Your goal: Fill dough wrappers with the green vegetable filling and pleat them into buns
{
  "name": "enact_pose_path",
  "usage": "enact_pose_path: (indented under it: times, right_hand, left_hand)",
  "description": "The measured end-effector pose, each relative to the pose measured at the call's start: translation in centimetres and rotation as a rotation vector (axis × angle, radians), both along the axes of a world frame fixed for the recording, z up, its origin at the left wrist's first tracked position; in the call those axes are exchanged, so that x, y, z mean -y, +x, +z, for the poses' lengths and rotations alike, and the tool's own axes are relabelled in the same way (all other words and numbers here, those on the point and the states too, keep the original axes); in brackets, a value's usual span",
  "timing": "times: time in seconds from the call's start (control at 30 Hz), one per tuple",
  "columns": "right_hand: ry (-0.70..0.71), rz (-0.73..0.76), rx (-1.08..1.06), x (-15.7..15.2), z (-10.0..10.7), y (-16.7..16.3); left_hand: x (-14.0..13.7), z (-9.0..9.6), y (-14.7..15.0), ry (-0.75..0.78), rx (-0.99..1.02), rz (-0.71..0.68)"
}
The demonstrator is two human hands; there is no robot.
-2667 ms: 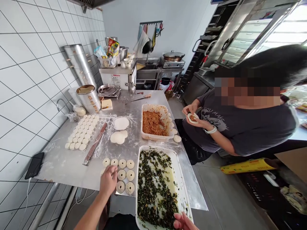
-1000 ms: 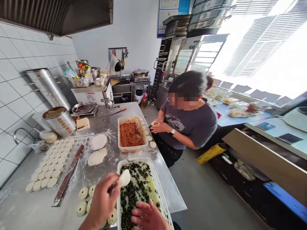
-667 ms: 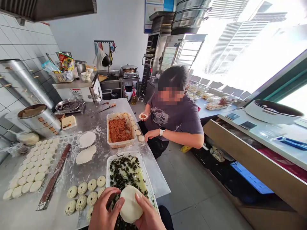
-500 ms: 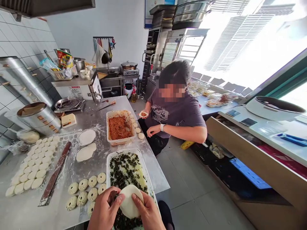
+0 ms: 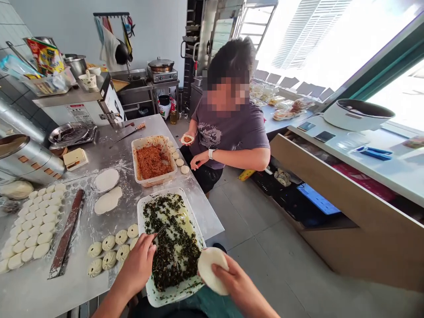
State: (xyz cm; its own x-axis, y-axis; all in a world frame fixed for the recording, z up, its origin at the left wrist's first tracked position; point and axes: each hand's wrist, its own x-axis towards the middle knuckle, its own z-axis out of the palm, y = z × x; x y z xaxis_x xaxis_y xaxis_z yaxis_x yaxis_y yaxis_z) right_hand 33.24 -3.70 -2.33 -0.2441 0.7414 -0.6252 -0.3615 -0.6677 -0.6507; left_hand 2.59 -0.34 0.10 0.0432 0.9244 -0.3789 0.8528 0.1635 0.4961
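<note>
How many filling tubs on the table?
2: the red-brown tub, farther off, near the co-worker; and the greens tub, nearer the camera. Neither is hidden; no others show.

Beyond the white tray of chopped greens (image 5: 165,297) and to its right, pale capitals (image 5: 208,125) on the dark T-shirt (image 5: 232,127) of the co-worker (image 5: 243,157) seem to read "YOU MAK", the rest unclear. Beyond the tray to the left, a red-topped label (image 5: 79,113) on the white cabinet (image 5: 94,115) and a red-and-yellow packet (image 5: 46,55) bear print too small to read.
</note>
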Motion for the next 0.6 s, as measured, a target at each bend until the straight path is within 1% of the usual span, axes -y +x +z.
enact_pose_path:
  times: [0.07, 0.13, 0.2, 0.23, 0.27, 0.33, 0.43, 0.5, 0.6]
  right_hand:
    - [0.0, -0.112, -0.045, 0.1, 2.4, 3.6]
    - [-0.001, -0.239, -0.17, -0.4, 4.9, 6.6]
    - [-0.081, -0.344, -0.356, -1.2, 6.1, 8.2]
    - [-0.138, -0.374, -0.442, -1.6, 6.1, 8.4]
    - [-0.195, -0.393, -0.509, -2.0, 5.7, 8.1]
    - [-0.274, -0.437, -0.564, -2.4, 3.9, 6.9]
    - [-0.295, -0.551, -0.591, -1.9, 0.4, 4.4]
    - [-0.298, -0.58, -0.625, -1.1, -1.5, 3.3]
    - [-0.345, -0.538, -0.612, 0.1, -3.7, 2.5]
  left_hand:
    - [-0.2, -1.9, -0.5, -0.034, -0.11, -0.103]
    - [-0.8, -3.1, -0.3, -0.056, -0.248, -0.224]
    - [-1.9, -3.7, 0.2, -0.031, -0.42, -0.321]
    - [-2.6, -3.9, 0.5, -0.013, -0.493, -0.352]
    - [-3.3, -4.1, 0.7, 0.0, -0.548, -0.372]
    - [-4.8, -4.5, 1.1, 0.002, -0.599, -0.391]
    - [-5.8, -5.3, 1.7, -0.003, -0.613, -0.414]
    - [-5.5, -5.9, 2.5, 0.003, -0.589, -0.434]
    - [-4.0, -7.1, 4.1, -0.013, -0.518, -0.481]
